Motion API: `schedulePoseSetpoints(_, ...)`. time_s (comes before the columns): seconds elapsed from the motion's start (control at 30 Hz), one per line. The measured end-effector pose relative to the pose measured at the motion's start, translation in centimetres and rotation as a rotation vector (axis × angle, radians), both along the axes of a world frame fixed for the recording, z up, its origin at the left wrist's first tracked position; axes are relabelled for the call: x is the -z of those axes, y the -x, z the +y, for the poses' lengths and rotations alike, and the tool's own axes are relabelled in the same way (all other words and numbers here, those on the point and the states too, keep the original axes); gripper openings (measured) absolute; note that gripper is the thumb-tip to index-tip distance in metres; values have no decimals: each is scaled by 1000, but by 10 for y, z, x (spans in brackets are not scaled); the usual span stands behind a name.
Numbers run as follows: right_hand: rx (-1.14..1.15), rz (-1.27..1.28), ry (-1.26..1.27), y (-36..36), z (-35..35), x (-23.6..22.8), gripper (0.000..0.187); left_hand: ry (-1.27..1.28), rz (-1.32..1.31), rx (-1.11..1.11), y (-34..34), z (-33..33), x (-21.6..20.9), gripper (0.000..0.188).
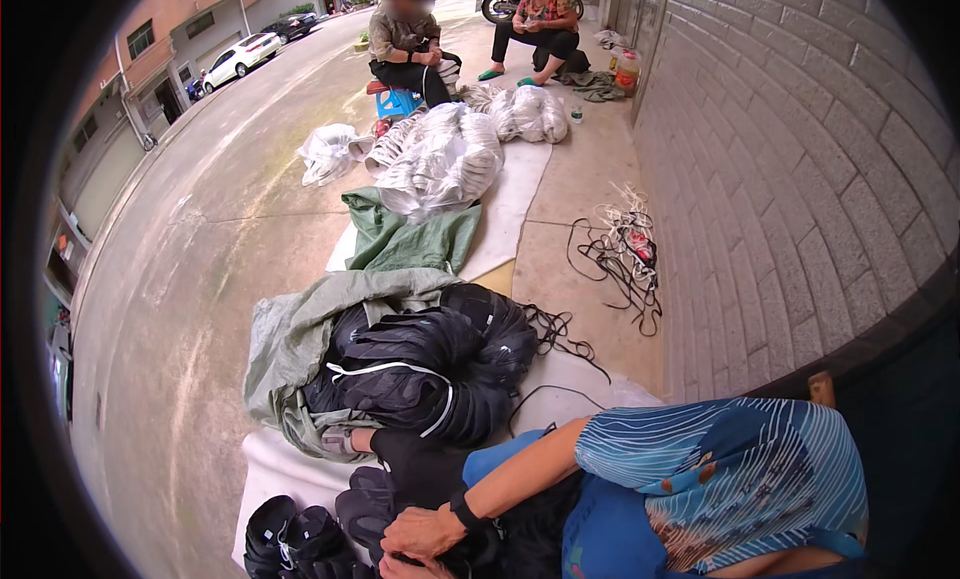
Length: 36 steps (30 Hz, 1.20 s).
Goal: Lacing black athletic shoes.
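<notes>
Work looks partway, nothing surely finished: the right hand (420,532) curls its fingers together; whether they or the left hand (408,569) clamp anything cannot be told. Black shoe uppers (288,536) lie left of the fingers; beyond, a black bundle (410,339), tied with white cord (390,365), apparently remains.

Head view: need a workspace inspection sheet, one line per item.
Surface: white sheet over concrete.
Job's things: black shoe-like pieces on the sheet; black bundle, white cord across it, grey-green sack along its left and far sides.
Clutter: tangled cords on the concrete, right.
Hands: right hand and left hand close together beside a dark shoe-like piece; what they hold is unclear.
Cables: nothing seen.
Surroundings: brick wall right; white bundles and two seated people beyond.
</notes>
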State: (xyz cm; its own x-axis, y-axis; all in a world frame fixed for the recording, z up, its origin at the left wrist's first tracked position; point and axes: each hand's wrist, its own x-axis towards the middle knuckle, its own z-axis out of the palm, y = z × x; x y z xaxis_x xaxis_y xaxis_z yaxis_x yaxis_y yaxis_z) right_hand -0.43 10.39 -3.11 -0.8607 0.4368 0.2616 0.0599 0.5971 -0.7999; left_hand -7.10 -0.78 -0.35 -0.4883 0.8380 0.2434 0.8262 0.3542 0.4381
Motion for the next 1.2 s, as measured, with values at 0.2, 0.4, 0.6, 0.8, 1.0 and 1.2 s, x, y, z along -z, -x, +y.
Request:
schedulePoseSetpoints(0.2, 90, -12, -66, 11, -2, 12, 18, 56, -20, 67, 9, 4, 0, 43)
schedulePoseSetpoints(0.4, 92, -82, -168, 10, -3, 12, 15, 62, -9, 31, 11, 5, 11, 44)
schedulePoseSetpoints(0.6, 149, -107, -257, 11, -7, 16, 18, 27, -51, 34, 16, 3, 10, 44)
schedulePoseSetpoints(0.8, 186, -136, -242, 12, -14, 10, 19, 113, -134, 46, 33, -4, 2, 43)
schedulePoseSetpoints(1.0, 142, -114, -316, 15, -15, 19, 19, 143, -330, 97, 45, -7, -4, 38)
schedulePoseSetpoints(1.2, 116, -90, -306, 15, -17, 20, 21, 136, -439, 50, 42, -6, -10, 36)
